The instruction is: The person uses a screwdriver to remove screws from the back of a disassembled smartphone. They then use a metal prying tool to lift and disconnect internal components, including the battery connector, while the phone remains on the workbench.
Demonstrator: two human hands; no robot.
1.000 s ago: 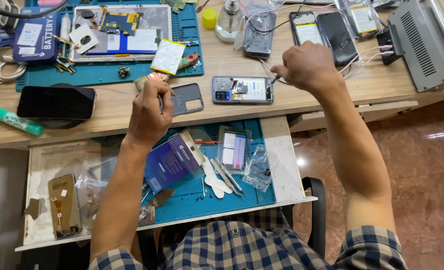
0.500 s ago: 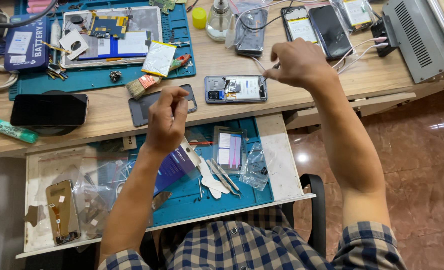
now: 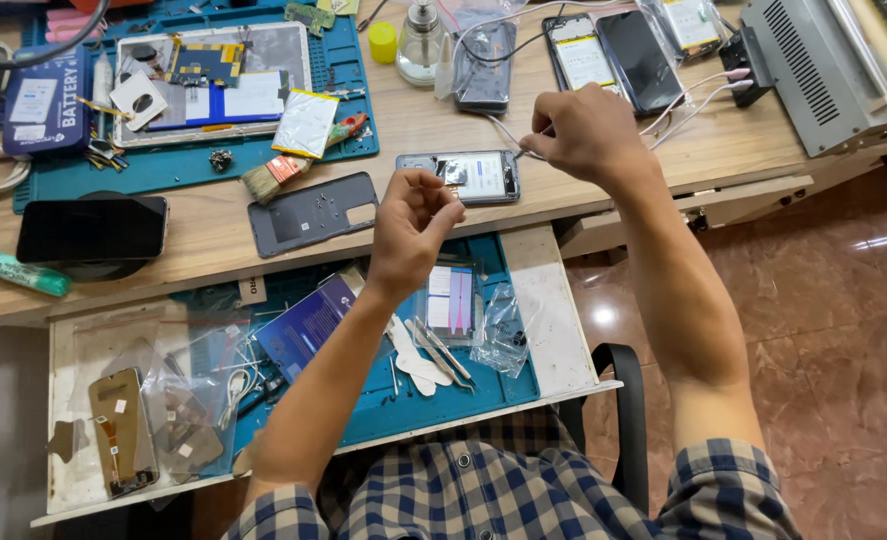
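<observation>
Pinching something too small to tell, your left hand (image 3: 413, 225) has its fingertips closed, hovering just beside the opened phone (image 3: 460, 177). Your right hand (image 3: 583, 130) is closed around a thin tool (image 3: 523, 150) at the phone's right end. Phone lies flat on the wooden desk (image 3: 563, 190), long axis left-right.

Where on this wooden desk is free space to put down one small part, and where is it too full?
Bare wood lies between the grey back cover and the opened phone, and right of that phone, under the right hand. The teal mat with the tablet and the lower tray mat are crowded.
</observation>
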